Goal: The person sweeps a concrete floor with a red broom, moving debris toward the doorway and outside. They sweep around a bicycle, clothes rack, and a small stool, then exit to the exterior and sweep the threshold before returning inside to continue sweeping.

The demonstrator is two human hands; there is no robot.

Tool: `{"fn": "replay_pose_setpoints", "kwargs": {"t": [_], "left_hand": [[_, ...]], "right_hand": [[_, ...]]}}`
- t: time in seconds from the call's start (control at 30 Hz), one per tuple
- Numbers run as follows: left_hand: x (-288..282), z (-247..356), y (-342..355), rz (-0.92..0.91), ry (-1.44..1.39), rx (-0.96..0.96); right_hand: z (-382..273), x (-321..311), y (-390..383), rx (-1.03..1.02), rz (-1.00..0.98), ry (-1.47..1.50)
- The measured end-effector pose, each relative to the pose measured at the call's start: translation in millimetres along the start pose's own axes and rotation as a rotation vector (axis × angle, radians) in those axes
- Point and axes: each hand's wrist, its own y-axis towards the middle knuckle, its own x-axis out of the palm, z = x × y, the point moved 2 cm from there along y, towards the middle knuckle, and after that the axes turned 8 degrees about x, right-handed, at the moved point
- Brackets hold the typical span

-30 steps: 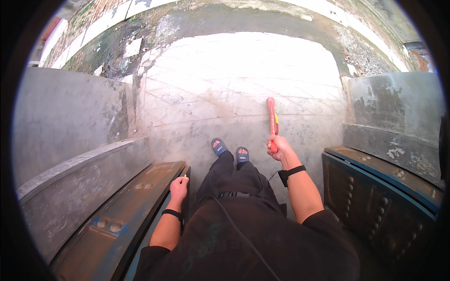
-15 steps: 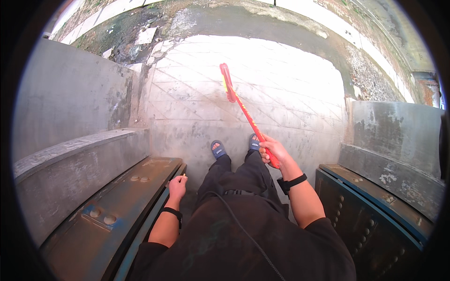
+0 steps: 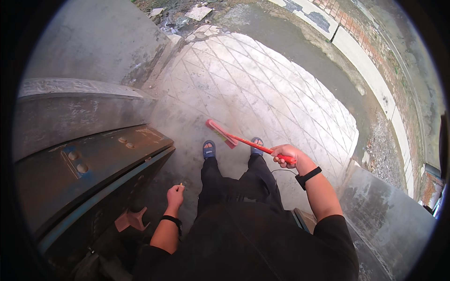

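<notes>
My right hand [image 3: 287, 155] is wrapped round the end of the handle of a red long-handled brush [image 3: 253, 143]. The brush slants up and to the left, and its pinkish-red head [image 3: 220, 133] is over the pale concrete floor between my sandalled feet. I cannot tell whether the bristles touch the ground. My left hand [image 3: 175, 195] is closed at the left, beside my leg, with a small pale stub [image 3: 182, 184] pinched at the fingertips; its kind is too small to make out.
At left, a rusty riveted steel beam [image 3: 93, 159] runs beside a concrete ledge [image 3: 84, 107]. A reddish angular object [image 3: 132, 219] lies low beside the beam. Ahead, the scored concrete slab [image 3: 262, 89] ends at wet ground [image 3: 272, 33]. A concrete wall [image 3: 379, 201] stands at right.
The brush head has come down and nearer, from out ahead to close by my feet. My right hand has shifted a little to the right. The view has turned, showing more at the left.
</notes>
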Motion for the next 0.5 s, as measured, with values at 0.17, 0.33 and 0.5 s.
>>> {"fn": "replay_pose_setpoints", "kwargs": {"t": [0.17, 0.33, 0.5], "left_hand": [[56, 39, -69, 0.115, -0.190, -0.143], [74, 47, -104, 0.212, -0.203, -0.219], [89, 39, -122, 0.298, -0.245, -0.317]], "right_hand": [[-112, -50, -2, 0.016, 0.129, -0.101], [-185, -39, 11, -0.145, 0.248, -0.341], [-180, -20, 10, -0.334, 0.237, -0.504]]}}
